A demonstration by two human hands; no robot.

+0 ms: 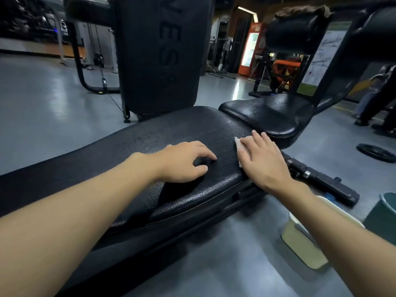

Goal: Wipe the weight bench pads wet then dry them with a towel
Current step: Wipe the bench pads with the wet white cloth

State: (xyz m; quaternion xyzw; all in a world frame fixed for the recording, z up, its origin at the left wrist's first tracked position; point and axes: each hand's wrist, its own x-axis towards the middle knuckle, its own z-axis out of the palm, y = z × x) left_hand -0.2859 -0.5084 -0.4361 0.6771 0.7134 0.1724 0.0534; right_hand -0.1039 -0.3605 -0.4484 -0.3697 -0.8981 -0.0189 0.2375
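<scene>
A long black bench pad [150, 146] runs from the lower left toward the middle of the head view. A smaller black seat pad [267, 112] with a wet sheen sits just beyond its far end. My right hand [261, 157] presses flat on a pale cloth [239, 144] at the long pad's right edge; only the cloth's left part shows past the fingers. My left hand [184, 161] rests on the pad's middle with curled fingertips touching the surface, holding nothing.
A cream bucket [304, 247] stands on the grey floor under my right forearm, a green bin [383, 213] beside it. An upright black machine pad [160, 56] rises behind the bench. A weight plate [376, 152] lies on the floor at right, near a standing person's legs [372, 108].
</scene>
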